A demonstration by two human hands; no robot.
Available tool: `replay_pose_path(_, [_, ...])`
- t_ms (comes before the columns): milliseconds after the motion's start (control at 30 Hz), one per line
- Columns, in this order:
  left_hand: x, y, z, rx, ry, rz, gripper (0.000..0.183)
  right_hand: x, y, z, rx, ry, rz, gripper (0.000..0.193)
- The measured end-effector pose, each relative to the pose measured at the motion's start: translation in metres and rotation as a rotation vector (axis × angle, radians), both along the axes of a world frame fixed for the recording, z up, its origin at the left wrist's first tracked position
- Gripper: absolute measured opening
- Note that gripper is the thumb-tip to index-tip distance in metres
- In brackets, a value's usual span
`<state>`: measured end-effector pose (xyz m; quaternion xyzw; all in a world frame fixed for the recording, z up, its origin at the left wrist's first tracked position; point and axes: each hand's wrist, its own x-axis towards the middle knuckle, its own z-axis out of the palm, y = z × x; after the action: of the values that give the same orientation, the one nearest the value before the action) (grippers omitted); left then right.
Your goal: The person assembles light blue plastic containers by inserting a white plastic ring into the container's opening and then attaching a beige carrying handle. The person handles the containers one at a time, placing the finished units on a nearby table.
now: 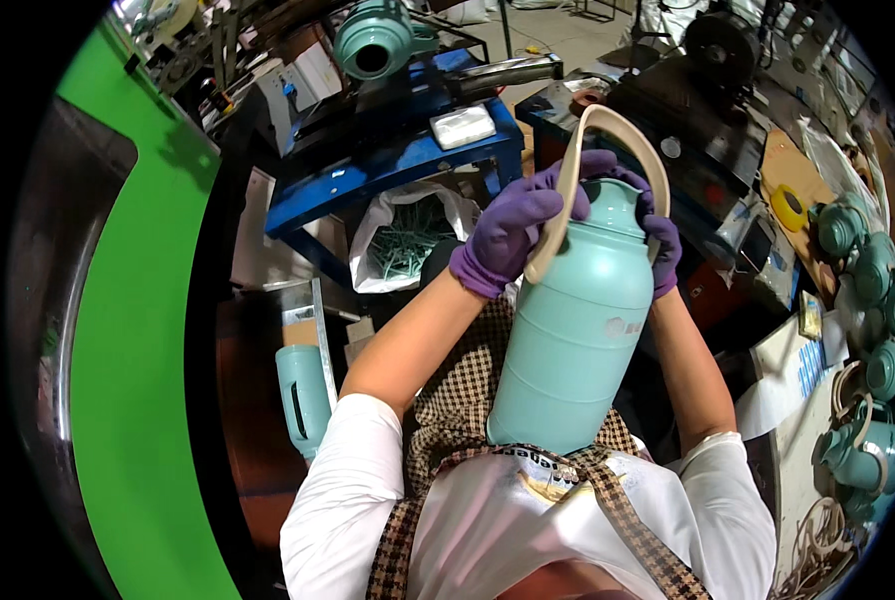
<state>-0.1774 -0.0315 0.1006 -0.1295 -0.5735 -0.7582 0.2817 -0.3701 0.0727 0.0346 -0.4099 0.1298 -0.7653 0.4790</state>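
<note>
A tall pale teal flask body (572, 320) rests upright against my lap, its base at my apron. A cream curved handle (607, 125) arches over its neck. My left hand (512, 230), in a purple glove, grips the left leg of the handle against the flask's shoulder. My right hand (662, 245), also gloved in purple, holds the right side of the neck where the handle's other end comes down. Both hands wrap the top of the flask.
A blue workbench (387, 165) with a teal part (372, 45) and a white block (462, 127) stands ahead. A white bag of teal pieces (407, 235) lies below it. Several teal flasks (867, 290) line the right. Another teal piece (302, 395) sits at my left, beside a green machine panel (132, 330).
</note>
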Motion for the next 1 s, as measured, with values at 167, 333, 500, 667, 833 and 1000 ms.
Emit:
replay_pose_path(167, [0.004, 0.002, -0.007, 0.004, -0.142, 0.121, 0.056, -0.004, 0.010, -0.014, 0.101, -0.076, 0.034, 0.072])
replay_pose_path(333, [0.020, 0.011, 0.010, -0.756, 0.006, 0.528, 0.025, 0.003, -0.004, -0.022, 0.164, -0.160, 0.017, 0.081])
replay_pose_path(500, [0.020, 0.000, 0.008, -1.388, 0.428, 0.629, 0.020, 0.008, -0.001, -0.002, 0.086, -0.387, 0.280, 0.098])
replay_pose_path(667, [-0.015, -0.027, -0.019, -0.491, -0.361, 0.918, 0.047, 0.008, 0.007, 0.066, 0.346, 0.255, -0.171, 0.061])
replay_pose_path(833, [0.012, -0.034, -0.002, -0.424, -0.054, 0.751, 0.057, 0.028, -0.024, 0.110, 0.478, 0.692, -0.307, 0.041])
replay_pose_path(1000, [0.084, -0.041, 0.009, -0.762, -0.438, 0.778, 0.082, 0.089, -0.034, 0.105, -0.083, 1.315, -0.672, 0.044])
